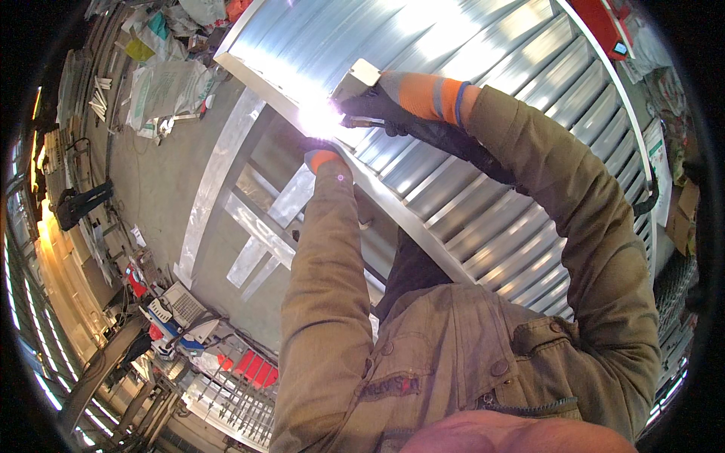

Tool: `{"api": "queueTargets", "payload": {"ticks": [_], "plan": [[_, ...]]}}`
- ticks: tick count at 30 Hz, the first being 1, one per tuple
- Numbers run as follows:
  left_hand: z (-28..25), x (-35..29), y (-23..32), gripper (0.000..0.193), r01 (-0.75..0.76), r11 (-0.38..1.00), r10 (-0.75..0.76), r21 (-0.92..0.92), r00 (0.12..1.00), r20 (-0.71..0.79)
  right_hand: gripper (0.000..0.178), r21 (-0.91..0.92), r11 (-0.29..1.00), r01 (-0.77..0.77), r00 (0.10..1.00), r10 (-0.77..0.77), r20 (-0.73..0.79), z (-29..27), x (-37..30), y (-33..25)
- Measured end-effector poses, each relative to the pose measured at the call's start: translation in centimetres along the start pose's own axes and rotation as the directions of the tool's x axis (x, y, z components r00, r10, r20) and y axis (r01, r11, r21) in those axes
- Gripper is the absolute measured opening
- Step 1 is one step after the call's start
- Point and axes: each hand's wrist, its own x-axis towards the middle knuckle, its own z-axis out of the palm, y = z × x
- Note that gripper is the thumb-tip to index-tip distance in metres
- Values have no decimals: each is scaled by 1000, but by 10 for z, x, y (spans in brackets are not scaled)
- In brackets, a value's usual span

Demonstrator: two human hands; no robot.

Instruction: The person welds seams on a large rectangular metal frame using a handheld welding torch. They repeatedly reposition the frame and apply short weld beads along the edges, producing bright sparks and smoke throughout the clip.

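A silvery slatted metal panel (491,196) with a flat border rail (408,219) lies in front of me. At its left edge, a white-violet welding arc (319,117) glares. My right hand (404,102), in a dark-palmed orange and grey glove, is closed around a welding torch (364,123) whose tip points left into the glare. A dark sleeve or cable trails from it under my forearm. Beside that hand's knuckles is a pale block-like piece (364,72). My left hand (321,153), gloved with an orange cuff, is at the rail just below the arc; glare and shadow hide its fingers.
Below the panel, flat metal strips and a frame (257,226) show above the grey floor (170,192). Crumpled sacks (170,94) lie at the upper left. A blue and white machine (177,321) and red bins (257,368) stand lower left. A red object (600,26) is upper right.
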Motion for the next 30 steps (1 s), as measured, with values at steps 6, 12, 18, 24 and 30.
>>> {"api": "queueTargets", "payload": {"ticks": [6, 12, 18, 24, 30], "plan": [[2, 3, -2, 63, 3, 1000, -3, -15, 1000, 2, 43, -22, 981, 195, 979, -193, 70, -7, 11, -5], [4, -5, 2, 65, -5, 1000, 5, -22, 1000, -12, 49, 16, 1000, 26, 1000, -26, 7, -8, -12, -22], [3, 2, -9, 66, -47, 996, 46, -80, 999, -17, 69, 291, 957, -13, 990, 54, -134, 20, -91, -15], [1, 9, -1, 54, -19, 1000, 19, 12, 999, 28, 57, 329, 944, 13, 971, 66, -230, 48, -128, -6], [14, -11, 5, 49, -71, 988, 85, 139, 992, -97, 52, 276, 961, -19, 966, 89, -242, 50, -113, 9]]}}
